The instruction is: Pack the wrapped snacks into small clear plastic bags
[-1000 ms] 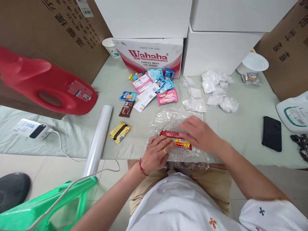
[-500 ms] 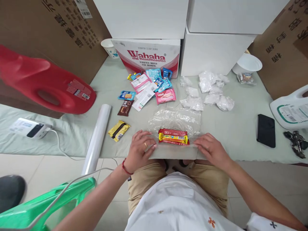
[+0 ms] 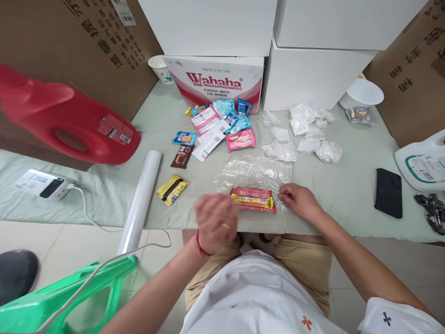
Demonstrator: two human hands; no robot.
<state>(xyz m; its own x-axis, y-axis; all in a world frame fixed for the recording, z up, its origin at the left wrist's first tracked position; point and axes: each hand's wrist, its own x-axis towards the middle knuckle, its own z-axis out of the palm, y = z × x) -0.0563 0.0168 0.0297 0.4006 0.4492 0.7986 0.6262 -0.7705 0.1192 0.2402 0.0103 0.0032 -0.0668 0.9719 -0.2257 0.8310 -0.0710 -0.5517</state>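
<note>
A small stack of snack bars lies at the table's front edge, with a yellow-wrapped bar [image 3: 255, 201] on top of red-wrapped ones [image 3: 260, 191]. Clear plastic film [image 3: 253, 169] spreads behind them, and a layer of it seems to lie over them, dulling their colours. At the right end of the stack, my right hand [image 3: 301, 200] has thumb and fingers pinched on the film's edge. My left hand [image 3: 217, 220] is over the left end, back of the hand up. Motion smears its fingers, so its grip is unclear.
A roll of film [image 3: 141, 199] and a yellow packet [image 3: 172, 190] lie to the left. Farther back are assorted snack packets [image 3: 208, 139] and several crumpled film bundles [image 3: 302, 130]. A red jug [image 3: 69, 120] stands left; a black phone [image 3: 388, 192] lies right.
My left hand has risen and turned in over the left end of the bars. My right hand has closed into a pinch on the film, whose front part now appears folded over the bars.
</note>
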